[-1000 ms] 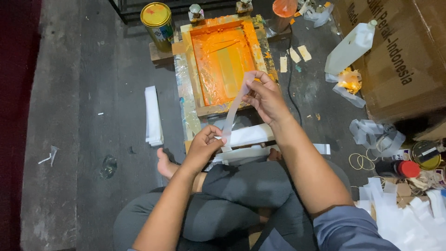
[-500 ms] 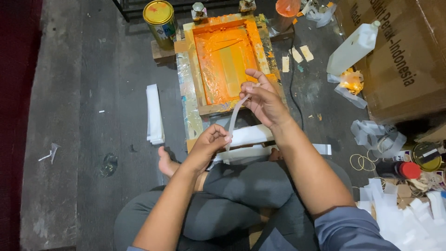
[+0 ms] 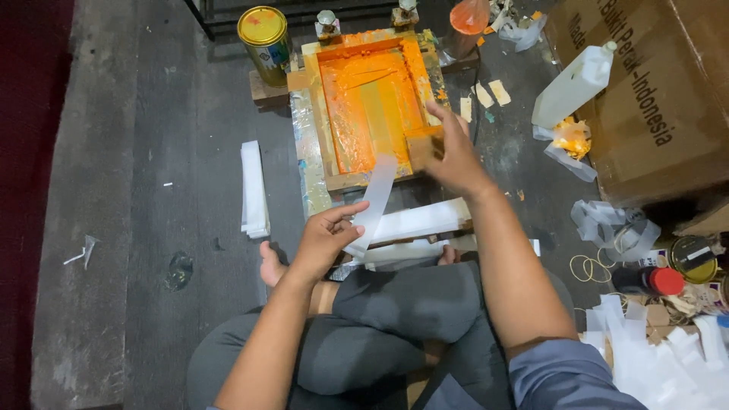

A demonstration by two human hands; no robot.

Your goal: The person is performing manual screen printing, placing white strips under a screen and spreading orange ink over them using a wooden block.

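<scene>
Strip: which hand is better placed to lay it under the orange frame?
Left, probably. The left hand pinches the white strip in its fingers, its top end by the frame. The right hand is busy gripping the frame's near corner.

Beside the frame's far left corner, a yellow-lidded paint tin (image 3: 263, 32); further right, a white plastic jug (image 3: 571, 85) lying against a large cardboard box (image 3: 668, 91). On the dark floor (image 3: 129, 152) at left, a stack of white strips (image 3: 254, 189) (neatly squared). Near the right edge, loose rubber bands (image 3: 586, 267) and a red-capped bottle (image 3: 650, 280).
</scene>
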